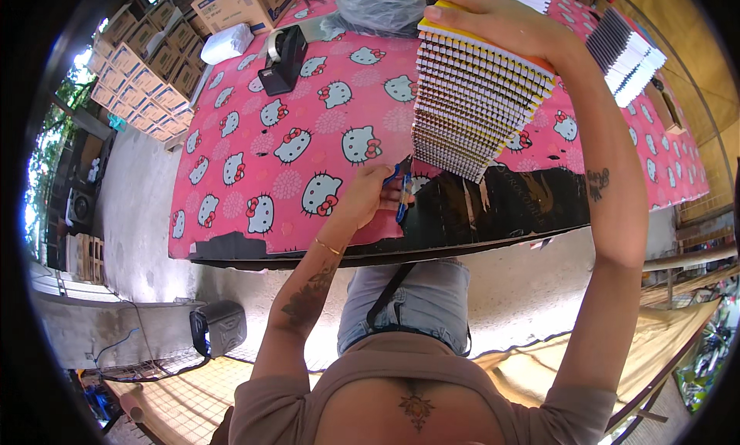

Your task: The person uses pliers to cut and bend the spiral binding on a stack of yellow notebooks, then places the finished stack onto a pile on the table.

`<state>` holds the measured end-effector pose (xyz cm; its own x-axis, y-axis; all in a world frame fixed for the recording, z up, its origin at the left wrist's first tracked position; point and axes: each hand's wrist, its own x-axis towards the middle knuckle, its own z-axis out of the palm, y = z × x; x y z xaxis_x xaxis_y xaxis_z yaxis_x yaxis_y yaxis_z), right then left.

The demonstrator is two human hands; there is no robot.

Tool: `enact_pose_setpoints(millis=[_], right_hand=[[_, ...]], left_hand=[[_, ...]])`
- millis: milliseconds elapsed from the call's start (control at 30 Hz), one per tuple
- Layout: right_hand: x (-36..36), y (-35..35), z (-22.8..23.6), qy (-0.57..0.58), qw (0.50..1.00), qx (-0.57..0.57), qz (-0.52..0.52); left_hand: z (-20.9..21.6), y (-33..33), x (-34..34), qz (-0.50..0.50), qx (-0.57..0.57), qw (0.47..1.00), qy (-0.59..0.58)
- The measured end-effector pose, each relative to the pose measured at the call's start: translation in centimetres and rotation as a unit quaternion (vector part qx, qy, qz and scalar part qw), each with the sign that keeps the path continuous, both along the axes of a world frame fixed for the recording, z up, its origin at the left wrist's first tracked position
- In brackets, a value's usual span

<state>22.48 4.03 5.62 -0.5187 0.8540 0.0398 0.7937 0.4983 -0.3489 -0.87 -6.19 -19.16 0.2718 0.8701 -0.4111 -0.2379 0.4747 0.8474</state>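
A tall stack of spiral-bound notebooks (478, 98) stands on the table, its wire bindings and white page edges toward me and a yellow cover near the top. My right hand (501, 25) lies across the top of the stack, fingers stretched out to the left. Beside the stack's lower left side, my left hand (375, 194) is closed around blue-handled scissors (402, 202). Part of the scissors is hidden by the fingers. Under them, the pink cat-patterned table cover (289, 187) is torn, and a dark printed surface (532, 206) shows.
A black tape dispenser (284, 60) and a clear plastic bag (381, 10) sit toward the back. More spiral notebooks (628, 56) are at the far right. Cardboard cartons (142, 63) are piled beyond the table's left side. A dark grey container (220, 327) stands on the floor at lower left.
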Motion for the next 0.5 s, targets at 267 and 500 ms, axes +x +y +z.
enact_pose_setpoints(millis=[267,500], right_hand=[[-0.4,-0.4,0.4,-0.014,1.0,-0.005,-0.013],[-1.4,-3.1,1.7,-0.021,1.0,-0.005,-0.007]], left_hand=[[-1.2,0.6,0.2,0.005,0.016,0.999,0.037],[0.9,-0.9,2.8,-0.056,0.436,0.635,0.635]])
